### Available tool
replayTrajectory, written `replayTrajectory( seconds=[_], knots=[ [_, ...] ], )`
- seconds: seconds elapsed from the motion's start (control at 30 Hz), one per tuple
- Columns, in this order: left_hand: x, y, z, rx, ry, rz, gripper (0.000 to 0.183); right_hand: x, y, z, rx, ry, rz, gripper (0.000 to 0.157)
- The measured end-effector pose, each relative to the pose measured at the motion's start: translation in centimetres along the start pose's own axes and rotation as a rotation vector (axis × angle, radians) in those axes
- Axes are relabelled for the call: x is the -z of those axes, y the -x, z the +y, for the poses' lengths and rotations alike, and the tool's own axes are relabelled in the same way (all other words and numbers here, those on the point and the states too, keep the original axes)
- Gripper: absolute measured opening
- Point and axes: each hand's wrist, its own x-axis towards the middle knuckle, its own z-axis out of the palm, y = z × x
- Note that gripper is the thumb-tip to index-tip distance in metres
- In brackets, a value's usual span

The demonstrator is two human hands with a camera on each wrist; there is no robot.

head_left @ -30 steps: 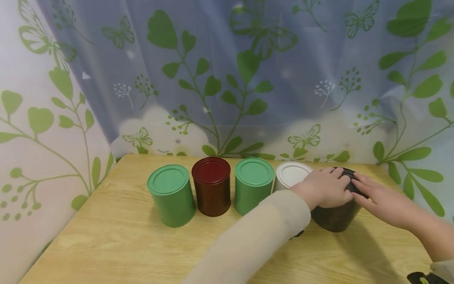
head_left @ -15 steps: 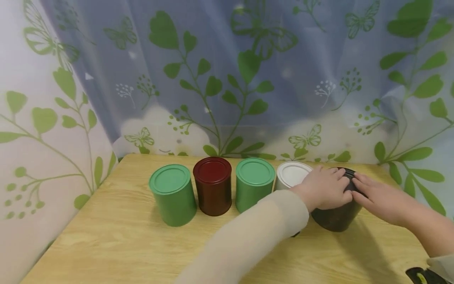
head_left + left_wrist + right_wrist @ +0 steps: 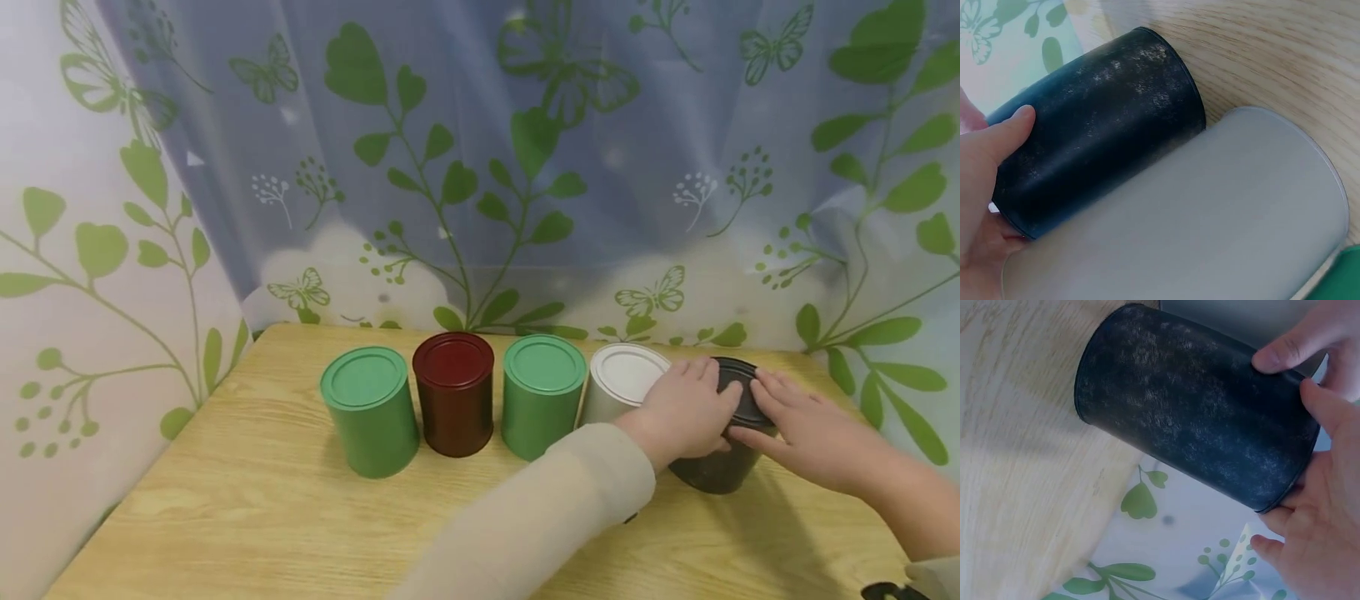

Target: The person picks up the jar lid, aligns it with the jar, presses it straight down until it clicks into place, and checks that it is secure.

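Observation:
A black can (image 3: 716, 473) with scuffed sides stands upright at the right end of a row. My left hand (image 3: 686, 412) grips its left upper side; in the left wrist view the thumb (image 3: 1013, 134) presses on the can wall. On the opposite side my right hand (image 3: 813, 429) holds the upper rim, with its fingers around the edge in the right wrist view. Part of the black lid (image 3: 742, 392) shows between the hands. Close to the left of the black can is a white can (image 3: 628, 372), partly hidden by my left hand and forearm.
Further left in the row stand a green can (image 3: 543, 364), a dark red can (image 3: 453, 362) and another green can (image 3: 366, 379). All are on a wood-grain table (image 3: 247, 500). A leaf-patterned curtain (image 3: 420, 167) hangs behind the table's back edge.
My hands have drawn apart from over the lid towards the can's two sides, so more of the black lid shows. The other cans hold their places; the view has shifted slightly.

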Motion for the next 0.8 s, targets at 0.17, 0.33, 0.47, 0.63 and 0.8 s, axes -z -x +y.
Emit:
replayTrajectory(
  seconds=[0.17, 0.33, 0.47, 0.63, 0.8],
  knots=[
    [-0.1, 0.2, 0.0, -0.008, -0.057, 0.037, 0.078, -0.2, -0.1, -0.3, 0.009, 0.065, 0.030, 0.088],
    [-0.1, 0.4, 0.6, 0.044, -0.050, 0.032, 0.079, -0.6, -0.1, -0.3, -0.007, 0.121, 0.046, 0.092],
    [0.0, 0.5, 1.1, 0.089, -0.048, 0.018, 0.081, -1.1, -0.2, -0.2, -0.024, 0.143, 0.049, 0.094],
    [0.2, 0.3, 1.1, 0.087, -0.068, 0.011, 0.079, -1.3, -0.3, 0.0, -0.029, 0.152, 0.060, 0.092],
    [0.4, 0.0, 1.0, 0.077, -0.085, -0.025, 0.079, -1.2, -0.3, -0.2, -0.014, 0.232, 0.075, 0.089]
  ],
)
